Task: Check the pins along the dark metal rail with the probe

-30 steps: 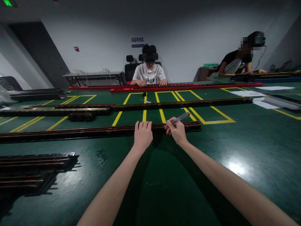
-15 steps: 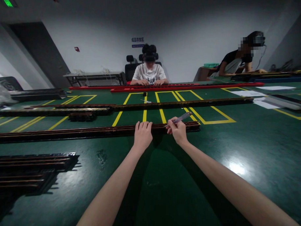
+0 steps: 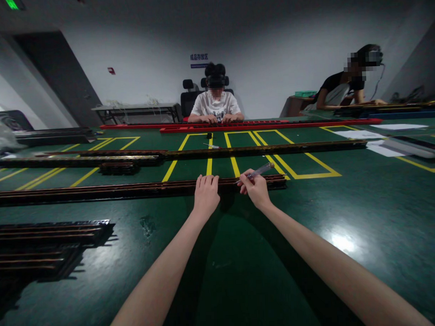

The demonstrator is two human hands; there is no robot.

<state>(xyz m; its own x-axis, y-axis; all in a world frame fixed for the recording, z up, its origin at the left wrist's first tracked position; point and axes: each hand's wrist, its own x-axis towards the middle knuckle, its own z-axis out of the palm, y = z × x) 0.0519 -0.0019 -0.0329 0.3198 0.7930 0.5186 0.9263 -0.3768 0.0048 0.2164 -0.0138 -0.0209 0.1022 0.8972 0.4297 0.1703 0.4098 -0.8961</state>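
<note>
While the left hand (image 3: 206,194) lies over a long dark rail (image 3: 115,192), its grip indeterminable, the right hand (image 3: 256,188) grips a clear-handled screwdriver (image 3: 262,169), tip at the rail.

Strip bundle (image 3: 97,192) on table (image 3: 383,209), under L hand (image 3: 206,195), runs well L of it, ends just R of R hand (image 3: 256,188). Tool (image 3: 263,169) in R hand, tip at bundle. Stacked strips (image 3: 41,235) nearer, L of L hand. Strip row (image 3: 256,151) beyond both hands; paper sheets (image 3: 357,135) beyond & R of R hand.
</note>
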